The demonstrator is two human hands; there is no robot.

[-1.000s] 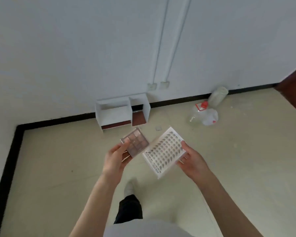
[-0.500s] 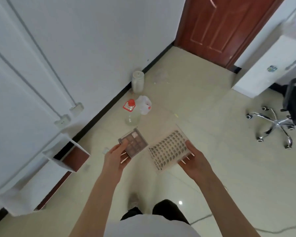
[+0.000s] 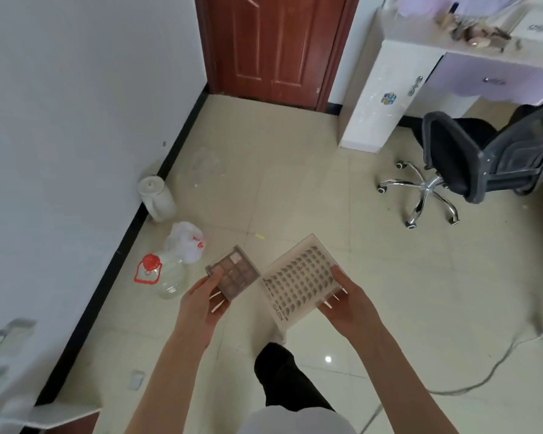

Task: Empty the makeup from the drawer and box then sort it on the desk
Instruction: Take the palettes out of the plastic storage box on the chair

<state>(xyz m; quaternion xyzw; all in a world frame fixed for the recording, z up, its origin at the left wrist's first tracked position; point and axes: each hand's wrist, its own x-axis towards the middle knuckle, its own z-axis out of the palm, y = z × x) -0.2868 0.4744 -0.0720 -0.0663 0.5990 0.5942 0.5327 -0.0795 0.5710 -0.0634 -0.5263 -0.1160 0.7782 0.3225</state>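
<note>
My left hand (image 3: pixel 201 303) grips a small square eyeshadow palette (image 3: pixel 234 275) with brown pans, thumb on its near corner. My right hand (image 3: pixel 347 300) holds a larger white box (image 3: pixel 298 281) with rows of small dark items, its edge printed with letters. Both are carried at waist height above the floor, side by side and almost touching. The desk (image 3: pixel 420 54) stands at the upper right, white with a lilac drawer front (image 3: pixel 483 81). Several small makeup items (image 3: pixel 470 34) lie on its top.
A black swivel chair (image 3: pixel 470 158) stands in front of the desk. By the left wall sit a white jar (image 3: pixel 157 197), a plastic bag (image 3: pixel 185 242) and a clear jug with a red cap (image 3: pixel 163 274). A brown door (image 3: pixel 273 48) is ahead. A cable (image 3: pixel 470 383) crosses the floor at right.
The view has swung right from the wall and white floor box to the door, chair and desk. Both hands keep the same hold on the palette and the white box.
</note>
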